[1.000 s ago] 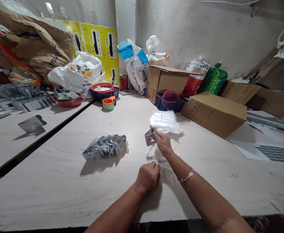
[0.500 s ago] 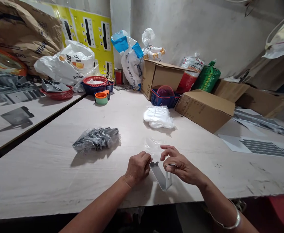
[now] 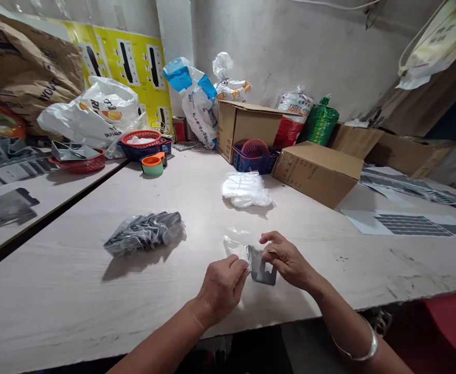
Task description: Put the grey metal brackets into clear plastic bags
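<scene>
My left hand (image 3: 225,283) is closed in a pinch on the edge of a clear plastic bag (image 3: 233,245), which spreads out on the table beyond the fingers. In my right hand (image 3: 286,259) is a bent grey metal bracket (image 3: 265,274) with a cut-out in its lower face. Thumb and fingers grip the bracket's upper edge. The bracket's left end meets the mouth of the bag beside my left fingertips; how far it sits inside is hard to see. A bundle of grey brackets in clear plastic (image 3: 145,234) lies to the left, and a stack of clear bags (image 3: 246,189) lies beyond.
Farther back are a blue basket (image 3: 251,162), a cardboard box (image 3: 317,169), tape rolls (image 3: 152,165) and a red basket (image 3: 83,162) holding brackets. A dark gap (image 3: 56,210) runs between two tabletops. Sheets with grey strips (image 3: 411,224) lie at right.
The bracket has turned and moved up and left, so its end now meets the bag mouth. My left hand still pinches the bag. The whole view has shifted slightly.
</scene>
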`<state>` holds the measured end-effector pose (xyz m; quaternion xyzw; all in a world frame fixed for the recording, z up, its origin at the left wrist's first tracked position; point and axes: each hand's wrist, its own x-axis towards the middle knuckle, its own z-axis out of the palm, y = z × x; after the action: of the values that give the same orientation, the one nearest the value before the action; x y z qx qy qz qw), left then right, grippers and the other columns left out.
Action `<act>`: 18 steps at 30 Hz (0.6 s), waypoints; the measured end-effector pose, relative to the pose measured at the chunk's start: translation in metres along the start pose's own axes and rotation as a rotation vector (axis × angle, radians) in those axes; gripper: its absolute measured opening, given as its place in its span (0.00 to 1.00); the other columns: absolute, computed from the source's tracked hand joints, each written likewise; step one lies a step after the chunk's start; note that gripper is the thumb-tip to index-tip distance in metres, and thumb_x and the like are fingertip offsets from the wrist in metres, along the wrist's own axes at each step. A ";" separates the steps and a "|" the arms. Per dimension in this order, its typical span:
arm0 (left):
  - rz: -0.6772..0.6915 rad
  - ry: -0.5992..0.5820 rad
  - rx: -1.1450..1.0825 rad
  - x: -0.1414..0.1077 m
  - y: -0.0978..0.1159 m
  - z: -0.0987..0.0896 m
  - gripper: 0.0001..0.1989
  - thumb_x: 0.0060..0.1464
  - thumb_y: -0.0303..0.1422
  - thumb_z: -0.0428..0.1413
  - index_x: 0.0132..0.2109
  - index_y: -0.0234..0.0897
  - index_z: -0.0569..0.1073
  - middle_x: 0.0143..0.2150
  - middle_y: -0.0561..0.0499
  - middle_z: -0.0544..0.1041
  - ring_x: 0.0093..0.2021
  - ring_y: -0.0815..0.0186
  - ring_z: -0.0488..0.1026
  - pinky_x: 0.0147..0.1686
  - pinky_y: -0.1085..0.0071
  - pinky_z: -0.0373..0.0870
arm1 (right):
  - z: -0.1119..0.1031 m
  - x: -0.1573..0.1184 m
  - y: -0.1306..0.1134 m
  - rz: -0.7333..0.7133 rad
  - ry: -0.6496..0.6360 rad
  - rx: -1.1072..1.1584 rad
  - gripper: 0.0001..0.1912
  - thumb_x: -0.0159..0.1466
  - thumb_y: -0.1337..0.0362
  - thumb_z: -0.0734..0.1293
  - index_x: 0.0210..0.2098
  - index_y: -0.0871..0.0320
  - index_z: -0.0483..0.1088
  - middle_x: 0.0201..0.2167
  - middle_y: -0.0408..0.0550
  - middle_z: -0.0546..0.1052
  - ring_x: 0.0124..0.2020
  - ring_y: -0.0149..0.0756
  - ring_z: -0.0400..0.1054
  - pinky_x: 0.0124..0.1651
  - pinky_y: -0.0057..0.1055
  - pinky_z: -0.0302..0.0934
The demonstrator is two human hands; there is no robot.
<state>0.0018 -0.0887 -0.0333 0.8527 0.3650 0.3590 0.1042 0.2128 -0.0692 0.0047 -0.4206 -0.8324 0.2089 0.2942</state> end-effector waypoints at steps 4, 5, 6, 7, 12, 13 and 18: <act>-0.085 -0.049 -0.182 0.000 0.006 0.004 0.08 0.57 0.32 0.47 0.38 0.34 0.69 0.29 0.50 0.69 0.28 0.69 0.65 0.29 0.73 0.59 | 0.002 0.013 -0.009 -0.028 0.000 -0.101 0.15 0.64 0.62 0.58 0.23 0.60 0.66 0.41 0.52 0.67 0.44 0.37 0.62 0.42 0.34 0.60; -0.139 -0.058 -0.228 0.001 0.007 0.005 0.07 0.56 0.33 0.49 0.37 0.34 0.69 0.28 0.51 0.69 0.27 0.70 0.64 0.29 0.73 0.58 | 0.002 0.017 -0.012 -0.041 -0.019 -0.123 0.15 0.64 0.63 0.58 0.23 0.60 0.67 0.41 0.52 0.67 0.43 0.37 0.63 0.42 0.34 0.60; -0.201 -0.063 -0.274 0.002 0.007 0.006 0.08 0.55 0.34 0.50 0.34 0.34 0.69 0.26 0.52 0.68 0.26 0.71 0.62 0.28 0.73 0.57 | 0.003 0.021 -0.015 -0.055 -0.041 -0.140 0.14 0.64 0.64 0.59 0.23 0.60 0.67 0.40 0.52 0.68 0.43 0.37 0.63 0.42 0.35 0.60; -0.271 -0.065 -0.327 0.004 0.006 0.006 0.08 0.53 0.35 0.52 0.31 0.34 0.68 0.24 0.53 0.66 0.25 0.71 0.61 0.27 0.73 0.56 | 0.004 0.024 -0.018 -0.067 -0.060 -0.151 0.14 0.63 0.65 0.59 0.23 0.60 0.67 0.40 0.52 0.68 0.42 0.36 0.63 0.42 0.35 0.60; -0.625 0.011 -0.792 0.010 -0.007 0.005 0.12 0.49 0.36 0.55 0.24 0.34 0.63 0.20 0.57 0.59 0.22 0.75 0.53 0.22 0.76 0.49 | 0.013 0.023 -0.021 -0.045 0.123 -0.032 0.07 0.60 0.62 0.64 0.37 0.57 0.68 0.41 0.50 0.68 0.45 0.37 0.62 0.46 0.36 0.59; -0.673 0.036 -0.888 0.010 -0.011 0.004 0.13 0.49 0.37 0.55 0.25 0.34 0.63 0.20 0.58 0.58 0.21 0.76 0.51 0.20 0.77 0.47 | 0.016 0.019 -0.019 -0.012 0.198 0.022 0.12 0.59 0.61 0.65 0.42 0.56 0.66 0.43 0.50 0.67 0.46 0.37 0.61 0.47 0.36 0.59; -0.771 0.131 -1.192 0.007 -0.026 -0.005 0.15 0.45 0.36 0.59 0.25 0.34 0.60 0.20 0.60 0.53 0.19 0.79 0.43 0.18 0.77 0.38 | 0.038 -0.006 -0.001 0.235 0.317 0.377 0.18 0.57 0.58 0.67 0.45 0.54 0.62 0.43 0.47 0.65 0.42 0.35 0.63 0.42 0.32 0.60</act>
<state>-0.0125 -0.0659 -0.0379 0.4375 0.3878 0.4855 0.6500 0.1891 -0.0785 -0.0246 -0.4794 -0.6681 0.3245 0.4676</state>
